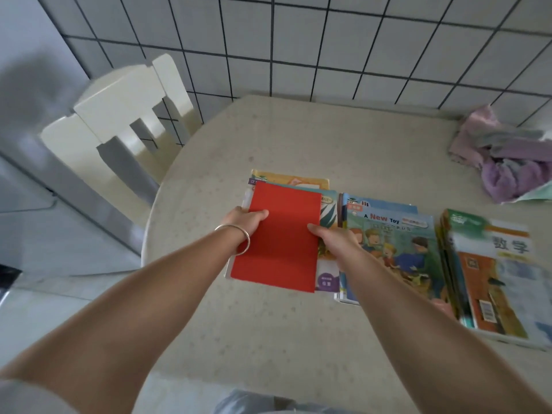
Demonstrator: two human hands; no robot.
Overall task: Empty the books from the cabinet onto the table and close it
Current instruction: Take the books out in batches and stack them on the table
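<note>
Red book (280, 234): held flat atop the leftmost stack (325, 210) on the table (268, 324), long axis running away from the person. Pinched at both long edges by left hand (246, 221) and right hand (334, 239) (thumbs on top), equally near. Cabinet not in view.

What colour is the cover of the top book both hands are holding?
Plain red, no print visible. The red book shows clearly in the head view.
</note>
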